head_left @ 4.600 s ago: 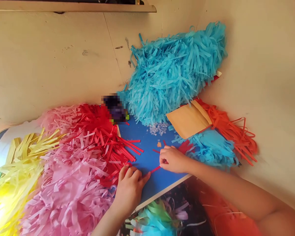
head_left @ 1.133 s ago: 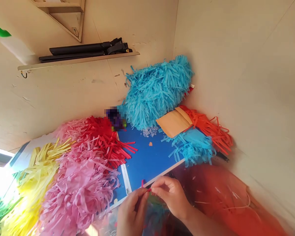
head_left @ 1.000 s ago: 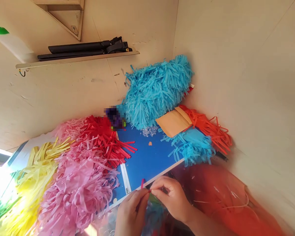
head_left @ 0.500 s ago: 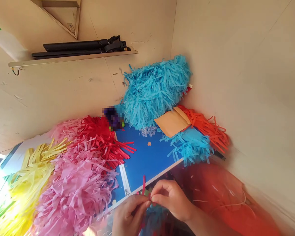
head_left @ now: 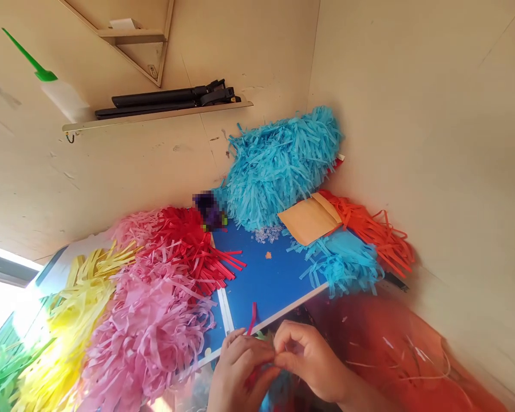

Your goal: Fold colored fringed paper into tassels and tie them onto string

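- Red paper strip [head_left: 253, 318]: bottom centre of the frame, long axis close to upright in view, top leaning slightly right. Its top lies on the blue board [head_left: 261, 280], and it crosses the board's white edge [head_left: 289, 309] down into your hands.
- Your left hand [head_left: 240, 369] is the nearer: its fingers cover the strip's lower end. Can't tell if they're pinching it.
- Your right hand [head_left: 309, 357] is just right of the left, fingers curled, fingertips almost meeting the left's. Can't tell if it's gripping anything.
- Hands are together, and nothing sits between the strip and your left fingers.
- Below your hands: a blurred tangle of turquoise and red, too unclear to name.
- Left of your hands: pink paper fringe [head_left: 146, 337], with red paper fringe [head_left: 184, 252] above it and yellow paper fringe [head_left: 79, 303] further left.
- Right of your hands: turquoise paper fringe [head_left: 339, 266] on the board's far corner, with orange paper fringe [head_left: 369, 232] beyond.
- Above the board: a kraft envelope [head_left: 309, 218] and a large turquoise fringe pile [head_left: 283, 171].
- Lower right: a blurred orange-red mass [head_left: 381, 355], too unclear to name.
- Upper left: a wall shelf [head_left: 154, 117] holding black items [head_left: 167, 97].
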`<state>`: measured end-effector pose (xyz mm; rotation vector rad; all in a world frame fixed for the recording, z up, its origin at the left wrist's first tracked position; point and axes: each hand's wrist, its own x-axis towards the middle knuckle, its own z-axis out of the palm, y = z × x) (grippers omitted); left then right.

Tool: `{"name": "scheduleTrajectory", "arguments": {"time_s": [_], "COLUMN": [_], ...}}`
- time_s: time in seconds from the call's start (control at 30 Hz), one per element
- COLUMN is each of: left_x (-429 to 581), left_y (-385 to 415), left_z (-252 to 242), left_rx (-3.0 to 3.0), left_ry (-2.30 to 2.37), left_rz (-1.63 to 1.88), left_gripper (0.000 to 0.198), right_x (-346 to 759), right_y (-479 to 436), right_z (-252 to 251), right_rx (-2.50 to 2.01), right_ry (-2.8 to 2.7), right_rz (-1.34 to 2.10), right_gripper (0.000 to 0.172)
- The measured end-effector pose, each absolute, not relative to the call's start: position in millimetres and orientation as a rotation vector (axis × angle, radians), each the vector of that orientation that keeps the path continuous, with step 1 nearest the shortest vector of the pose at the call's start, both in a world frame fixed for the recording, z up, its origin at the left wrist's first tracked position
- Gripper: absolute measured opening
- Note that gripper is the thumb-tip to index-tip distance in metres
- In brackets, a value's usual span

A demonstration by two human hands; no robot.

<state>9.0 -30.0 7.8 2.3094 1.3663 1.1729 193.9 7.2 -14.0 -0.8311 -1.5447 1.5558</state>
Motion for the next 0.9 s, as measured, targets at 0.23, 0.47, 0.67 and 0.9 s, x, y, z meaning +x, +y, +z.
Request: {"name": "scheduleTrajectory", "arguments": {"time_s": [0.23, 0.47, 0.67, 0.9], "left_x": [3.4, -0.7, 5.5, 16.1], "left_y": [-24.8, -29.0, -29.0, -35.5], "left_z": [16.5, 14.2, 15.6, 2.3], "left_rx": [2.403, 2.252, 2.325, 1.784], "left_ry": [1.26, 1.496, 1.541, 1.567], "left_rz": [0.989, 1.024, 1.059, 1.177], "left_gripper": [0.019, 0.011, 0.006, 0.011], "right_x": [195.0, 201.2, 202.1, 200.6], "right_y": [7.1, 14.3, 18.1, 14.4], "right_z": [-14.2, -12.4, -6.2, -9.1], "right_rx": [-0.687, -0.844, -0.918, -0.775], "right_ry": [-1.291, -1.379, -1.402, -1.389], "right_rz": [2.054, 1.881, 1.816, 1.728], "right_gripper": [0.045, 0.035, 0.029, 0.026]}}
